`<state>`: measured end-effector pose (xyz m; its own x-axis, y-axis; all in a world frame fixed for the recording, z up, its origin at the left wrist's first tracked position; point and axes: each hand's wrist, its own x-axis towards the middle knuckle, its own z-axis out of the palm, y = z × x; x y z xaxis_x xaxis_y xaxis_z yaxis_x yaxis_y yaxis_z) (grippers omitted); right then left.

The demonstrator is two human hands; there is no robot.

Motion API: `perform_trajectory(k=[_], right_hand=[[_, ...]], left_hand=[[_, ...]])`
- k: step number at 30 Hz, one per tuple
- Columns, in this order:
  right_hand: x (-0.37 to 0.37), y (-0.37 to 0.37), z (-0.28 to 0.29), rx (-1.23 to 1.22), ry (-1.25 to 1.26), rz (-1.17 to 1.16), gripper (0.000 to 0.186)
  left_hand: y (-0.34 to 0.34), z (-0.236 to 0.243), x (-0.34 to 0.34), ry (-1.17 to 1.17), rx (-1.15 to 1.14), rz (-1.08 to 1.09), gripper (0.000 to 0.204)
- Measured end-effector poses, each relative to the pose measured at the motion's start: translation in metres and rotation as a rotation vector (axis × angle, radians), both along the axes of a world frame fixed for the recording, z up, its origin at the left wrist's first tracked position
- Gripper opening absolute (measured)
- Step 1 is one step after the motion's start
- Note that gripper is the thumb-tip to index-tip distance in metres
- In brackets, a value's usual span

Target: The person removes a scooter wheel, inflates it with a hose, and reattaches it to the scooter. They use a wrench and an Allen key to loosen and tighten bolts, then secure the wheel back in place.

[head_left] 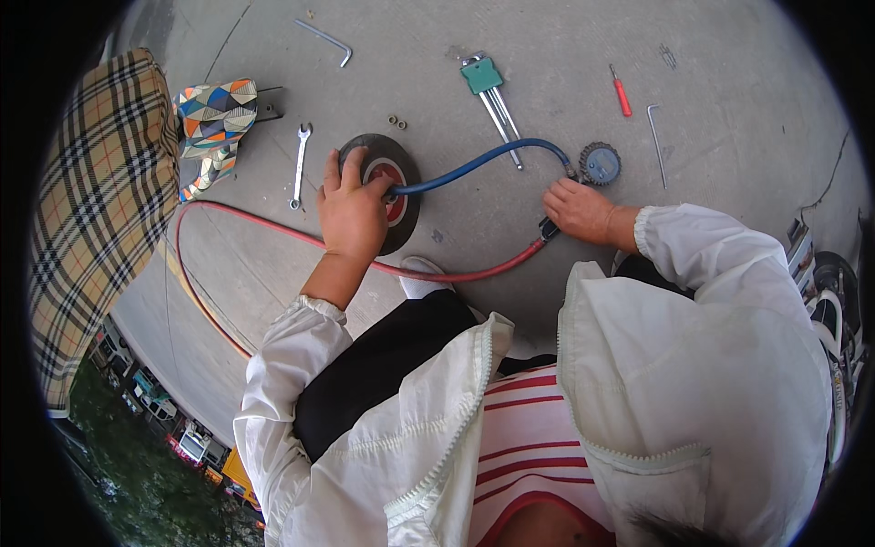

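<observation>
My left hand grips a small black wheel with a red hub, its fingers over the tire and its thumb by the end of a blue hose at the hub. The exact connection is hidden. The blue hose curves to an inflator with a round gauge at the right. My right hand is closed on that inflator's handle, just below the gauge. A red hose runs from the handle's lower end around to the left.
A wrench, two nuts, a hex key set, loose hex keys and a red screwdriver lie on concrete. At left are plaid fabric and patterned fabric.
</observation>
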<state>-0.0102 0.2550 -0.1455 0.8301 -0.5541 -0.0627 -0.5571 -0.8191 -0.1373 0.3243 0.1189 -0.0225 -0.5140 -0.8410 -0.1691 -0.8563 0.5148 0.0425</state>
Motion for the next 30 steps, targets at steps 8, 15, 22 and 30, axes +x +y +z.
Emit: perform_trajectory(k=[8, 15, 22, 30], right_hand=[[0.0, 0.0, 0.001, -0.028, 0.021, 0.006, 0.021], [0.0, 0.001, 0.002, -0.028, -0.042, -0.045, 0.021], [0.001, -0.001, 0.001, -0.006, 0.009, 0.01, 0.018], [0.076, -0.056, 0.086, 0.134, -0.449, -0.242, 0.048]], left_hand=[[0.0, -0.001, 0.001, 0.014, -0.014, -0.012, 0.02], [0.0, -0.001, 0.001, 0.019, -0.025, -0.014, 0.019], [0.0, 0.0, 0.0, 0.017, -0.022, -0.014, 0.02], [0.002, 0.004, -0.003, -0.013, -0.013, 0.006, 0.024]])
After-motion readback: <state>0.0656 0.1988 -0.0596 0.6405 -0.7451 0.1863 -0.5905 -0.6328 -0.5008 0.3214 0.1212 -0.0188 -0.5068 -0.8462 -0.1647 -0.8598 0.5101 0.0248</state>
